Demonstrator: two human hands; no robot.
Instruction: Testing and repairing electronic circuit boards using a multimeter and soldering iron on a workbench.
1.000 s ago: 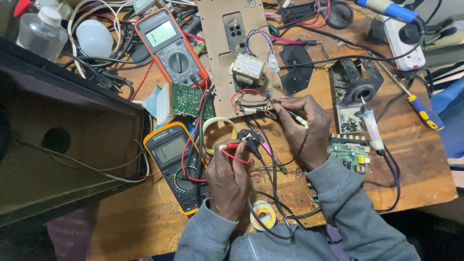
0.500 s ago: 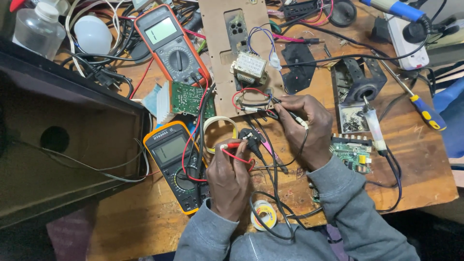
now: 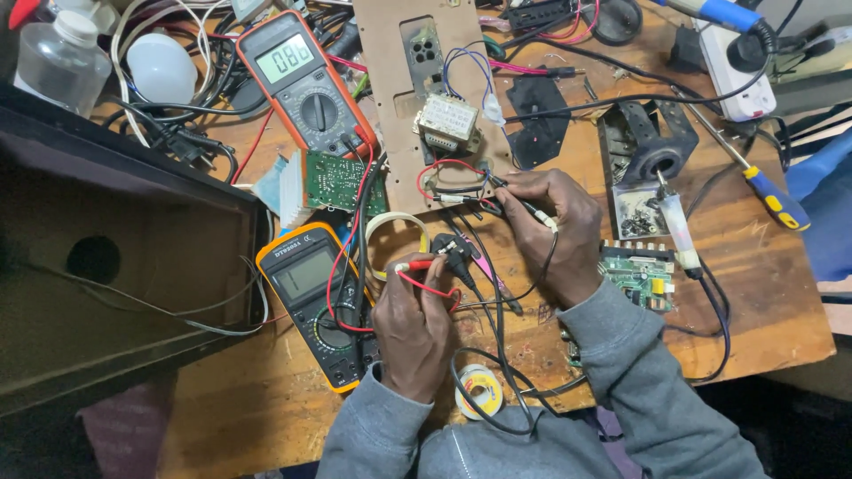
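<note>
My left hand [image 3: 415, 324] grips a red test probe [image 3: 417, 264] and holds it against a black mains plug [image 3: 451, 253]. My right hand [image 3: 552, 232] pinches a black test probe [image 3: 519, 206], its tip at the wires below a small transformer [image 3: 448, 122] mounted on a brown hardboard panel [image 3: 390, 84]. Red and black leads run from the probes to a yellow multimeter [image 3: 311, 293] lying just left of my left hand. A second, orange multimeter [image 3: 302, 80] lies farther back with digits lit on its display.
A dark speaker cabinet [image 3: 115, 257] fills the left. Also on the wooden bench are a green circuit board [image 3: 335, 182], another board [image 3: 639, 275], a solder reel [image 3: 477, 388], a yellow-handled screwdriver [image 3: 768, 191], a white bulb [image 3: 161, 66], a clear bottle [image 3: 58, 58] and a white power strip [image 3: 741, 75].
Both hands stay on their probes in almost the same places; the view has shifted only slightly.
</note>
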